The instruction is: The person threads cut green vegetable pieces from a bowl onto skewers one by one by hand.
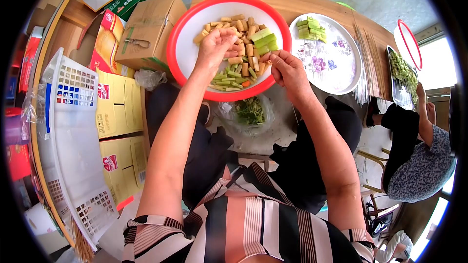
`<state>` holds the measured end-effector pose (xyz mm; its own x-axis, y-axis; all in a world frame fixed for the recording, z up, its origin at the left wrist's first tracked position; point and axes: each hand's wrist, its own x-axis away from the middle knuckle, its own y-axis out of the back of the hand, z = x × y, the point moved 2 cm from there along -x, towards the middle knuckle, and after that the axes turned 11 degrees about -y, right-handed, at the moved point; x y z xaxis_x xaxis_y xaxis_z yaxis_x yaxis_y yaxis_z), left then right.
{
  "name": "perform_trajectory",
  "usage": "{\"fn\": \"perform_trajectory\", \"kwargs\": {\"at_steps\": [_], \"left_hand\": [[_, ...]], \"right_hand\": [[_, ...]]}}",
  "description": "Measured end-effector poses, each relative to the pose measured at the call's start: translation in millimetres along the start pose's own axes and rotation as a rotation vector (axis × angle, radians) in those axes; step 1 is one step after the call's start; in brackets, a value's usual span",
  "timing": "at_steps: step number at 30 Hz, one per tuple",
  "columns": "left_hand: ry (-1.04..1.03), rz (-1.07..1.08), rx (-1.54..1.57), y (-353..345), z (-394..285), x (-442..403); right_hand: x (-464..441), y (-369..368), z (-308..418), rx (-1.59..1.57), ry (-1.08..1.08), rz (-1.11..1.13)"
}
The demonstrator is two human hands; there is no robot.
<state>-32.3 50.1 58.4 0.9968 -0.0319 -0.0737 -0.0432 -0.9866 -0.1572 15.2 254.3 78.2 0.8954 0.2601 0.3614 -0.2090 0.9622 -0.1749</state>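
Observation:
Both my hands are over a white basin with a red rim (171, 44), which holds brown cut stalk pieces (247, 58) and thin green stalk pieces (229, 79). My left hand (218, 46) is over the brown pieces, thumb and fingers drawn together; what they hold, if anything, is hidden. On the basin's right side, my right hand (286, 68) pinches a thin skewer, part of which shows below the hand. Pale green vegetable slices (264, 41) sit in a row just above its fingertips. How the skewer meets the slices is hard to make out.
Right of the basin, a flowered white tray (341, 75) carries more green slices (311, 29). Several long skewers (371, 58) lie beyond it. Boxes (148, 31) and a white plastic basket (78, 136) stand left. A bag of leaves (249, 111) lies below. Another person (421, 165) sits right.

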Motion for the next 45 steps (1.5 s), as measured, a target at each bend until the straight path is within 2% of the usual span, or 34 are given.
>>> {"fn": "perform_trajectory", "kwargs": {"at_steps": [2,4,5,7,11,12,15,19,21,22,24,27,28,30,45], "left_hand": [[0.022,-0.003,-0.131,12,7,-2],[0.023,0.127,-0.575,18,15,-1],[0.024,0.131,-0.578,21,21,1],[-0.178,0.307,-1.043,21,32,7],[-0.163,0.487,-1.190,18,59,18],[-0.228,0.506,-1.243,17,62,22],[-0.144,0.551,-1.327,11,72,21],[-0.228,0.521,-1.335,5,73,20],[-0.120,0.417,-1.091,0,67,13],[-0.123,0.421,-1.090,-2,64,9],[0.145,0.160,-0.323,-3,48,1],[0.164,0.048,0.036,0,23,-2],[0.160,0.046,0.037,3,20,-3],[0.156,0.006,0.252,7,16,-4],[0.134,-0.001,0.341,13,9,-4]], "right_hand": [[2,3,1,0.011,0.003,-0.006],[4,4,2,0.020,0.007,-0.017],[5,4,2,0.027,0.016,-0.016],[8,5,2,0.030,0.023,-0.019],[9,3,4,0.038,0.020,-0.015],[9,3,4,0.043,0.018,-0.011],[9,4,3,0.051,0.034,0.000],[11,6,4,0.064,0.018,-0.018],[13,8,5,0.064,0.005,-0.021],[14,10,5,0.063,0.006,-0.026],[17,10,7,0.112,0.009,0.002],[24,6,12,0.176,-0.006,0.026],[23,6,11,0.209,0.003,0.033],[23,3,8,0.228,0.005,0.040],[18,-7,0,0.306,-0.043,0.063]]}}
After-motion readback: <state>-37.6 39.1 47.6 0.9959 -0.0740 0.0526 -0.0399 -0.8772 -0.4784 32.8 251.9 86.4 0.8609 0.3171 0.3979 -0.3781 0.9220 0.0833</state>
